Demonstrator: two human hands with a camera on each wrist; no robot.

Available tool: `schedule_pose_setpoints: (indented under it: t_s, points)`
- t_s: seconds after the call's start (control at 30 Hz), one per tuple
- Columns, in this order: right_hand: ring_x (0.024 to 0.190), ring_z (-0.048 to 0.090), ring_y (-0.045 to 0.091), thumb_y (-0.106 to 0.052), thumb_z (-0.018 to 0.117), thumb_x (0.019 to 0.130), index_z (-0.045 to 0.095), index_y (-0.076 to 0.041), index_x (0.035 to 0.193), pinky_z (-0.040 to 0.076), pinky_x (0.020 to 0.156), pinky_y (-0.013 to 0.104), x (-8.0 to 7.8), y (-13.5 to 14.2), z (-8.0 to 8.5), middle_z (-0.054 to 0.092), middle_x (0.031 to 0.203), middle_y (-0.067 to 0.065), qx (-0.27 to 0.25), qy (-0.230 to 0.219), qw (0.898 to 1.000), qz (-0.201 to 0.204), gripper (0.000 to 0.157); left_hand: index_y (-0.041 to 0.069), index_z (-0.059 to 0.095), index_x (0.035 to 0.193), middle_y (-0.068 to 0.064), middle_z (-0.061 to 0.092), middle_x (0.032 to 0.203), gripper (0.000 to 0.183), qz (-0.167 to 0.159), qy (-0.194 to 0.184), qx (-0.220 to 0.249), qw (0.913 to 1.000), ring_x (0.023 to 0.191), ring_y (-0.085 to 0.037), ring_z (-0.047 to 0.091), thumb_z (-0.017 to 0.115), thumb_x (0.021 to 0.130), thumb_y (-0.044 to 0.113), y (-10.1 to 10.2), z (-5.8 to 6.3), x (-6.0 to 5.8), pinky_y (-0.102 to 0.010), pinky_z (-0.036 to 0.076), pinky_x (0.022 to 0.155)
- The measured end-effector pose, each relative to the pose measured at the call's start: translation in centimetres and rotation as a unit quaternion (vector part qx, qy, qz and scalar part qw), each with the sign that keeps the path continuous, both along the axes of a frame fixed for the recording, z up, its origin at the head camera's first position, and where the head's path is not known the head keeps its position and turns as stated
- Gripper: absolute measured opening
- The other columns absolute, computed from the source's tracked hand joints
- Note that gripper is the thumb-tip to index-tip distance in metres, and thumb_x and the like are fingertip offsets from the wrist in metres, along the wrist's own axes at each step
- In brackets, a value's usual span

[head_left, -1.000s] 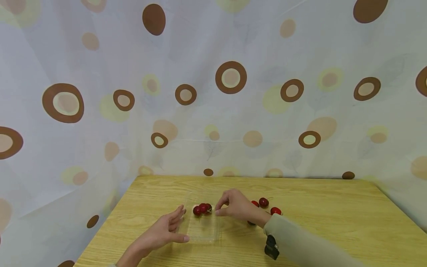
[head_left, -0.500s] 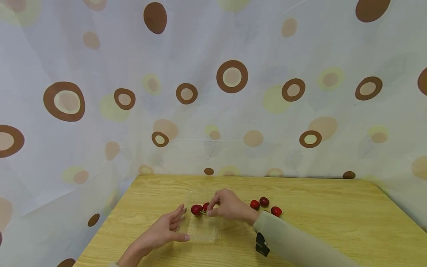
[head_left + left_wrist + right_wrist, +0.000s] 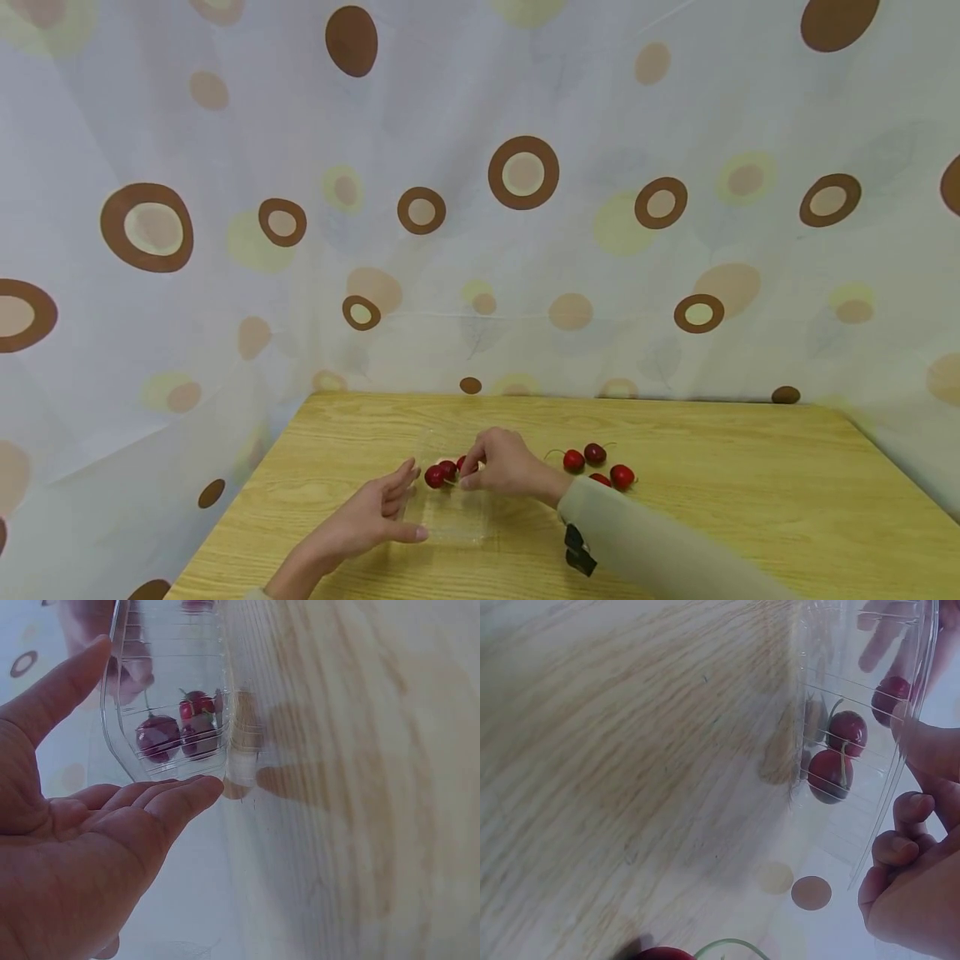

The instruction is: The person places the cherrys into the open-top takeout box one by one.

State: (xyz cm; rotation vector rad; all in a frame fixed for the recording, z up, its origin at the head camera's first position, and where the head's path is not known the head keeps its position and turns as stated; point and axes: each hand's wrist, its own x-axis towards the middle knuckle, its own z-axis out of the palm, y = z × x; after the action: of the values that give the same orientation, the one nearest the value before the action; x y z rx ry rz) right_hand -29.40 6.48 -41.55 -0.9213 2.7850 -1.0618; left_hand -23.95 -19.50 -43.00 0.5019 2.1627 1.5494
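Fingers of R hand point(image 3: 504, 467), shifted frame-left, seemingly pinched a cherry point(image 3: 157, 739) by its stem, so I judged it farther inside clear tray point(image 3: 452, 527), lower ctr, L hand point(image 3: 366, 522) uncurled alongside.

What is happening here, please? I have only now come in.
A person is working with bare hands at a yellowish wooden table. The right hand appears to pinch a dark red, round cherry by its stem inside a clear plastic, rectangular container. The left hand is beside the container's left side, fingers relaxed. Two other cherries are in the container, and at least four red cherries lie on the table to its right.
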Motion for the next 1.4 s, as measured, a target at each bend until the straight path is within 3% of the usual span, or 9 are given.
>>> schedule_pose_setpoints:
  t_s: [0.2,0.4,0.57,0.97,1.2,1.4]
  points:
    - [0.073,0.048,0.009,-0.016,0.091,0.085,0.086,-0.017,0.080,0.040,0.078,0.039,-0.3,-0.1,-0.3,0.064,0.082,-0.006,0.017,0.023,1.000,-0.010,0.007,-0.005,0.004,0.166,-0.031,0.013,0.169,0.104,0.003,0.008,-0.004,1.0000,0.153,-0.052,0.020,0.079,0.097,0.015,0.0,0.1,0.1,-0.062,0.028,0.120]
    - [0.075,0.048,0.014,-0.017,0.090,0.086,0.087,-0.017,0.084,0.040,0.068,0.033,-0.4,0.7,-0.4,0.067,0.088,-0.003,-0.027,0.003,0.999,-0.025,0.004,-0.006,0.005,0.166,-0.032,0.015,0.169,0.104,0.003,0.010,-0.001,0.9999,0.153,-0.053,0.020,0.080,0.097,0.014,0.1,0.3,0.2,-0.063,0.027,0.121]
    - [0.072,0.044,0.015,-0.017,0.085,0.091,0.086,-0.016,0.088,0.036,0.063,0.030,-0.3,2.6,0.5,0.065,0.085,-0.005,-0.060,-0.002,0.998,-0.023,0.004,-0.007,0.004,0.165,-0.033,0.013,0.168,0.104,-0.003,0.010,0.002,0.9999,0.153,-0.053,0.019,0.079,0.097,0.013,0.2,0.3,0.1,-0.062,0.027,0.121]
    - [0.065,0.040,0.014,-0.023,0.082,0.095,0.084,-0.011,0.099,0.035,0.062,0.032,1.2,11.7,3.1,0.055,0.076,-0.001,-0.068,0.009,0.996,-0.059,0.012,-0.005,0.003,0.166,-0.032,0.012,0.169,0.104,-0.006,0.003,0.003,1.0000,0.153,-0.052,0.018,0.078,0.098,0.014,0.0,-0.1,0.0,-0.061,0.028,0.120]
    - [0.061,0.036,0.013,-0.024,0.083,0.094,0.084,-0.010,0.101,0.034,0.059,0.031,2.0,17.6,2.1,0.047,0.067,-0.001,-0.057,-0.017,0.991,-0.121,0.016,-0.006,0.002,0.166,-0.032,0.011,0.169,0.104,-0.008,0.001,0.005,1.0000,0.153,-0.052,0.018,0.079,0.098,0.014,0.1,0.0,0.0,-0.061,0.028,0.120]
    - [0.059,0.028,0.010,-0.020,0.084,0.092,0.082,0.001,0.109,0.030,0.056,0.029,2.5,20.8,0.8,0.036,0.062,-0.004,-0.056,-0.038,0.989,-0.129,0.028,-0.006,0.003,0.166,-0.032,0.012,0.169,0.104,-0.007,0.006,0.002,1.0000,0.153,-0.052,0.019,0.079,0.098,0.014,0.1,0.0,0.0,-0.061,0.028,0.120]
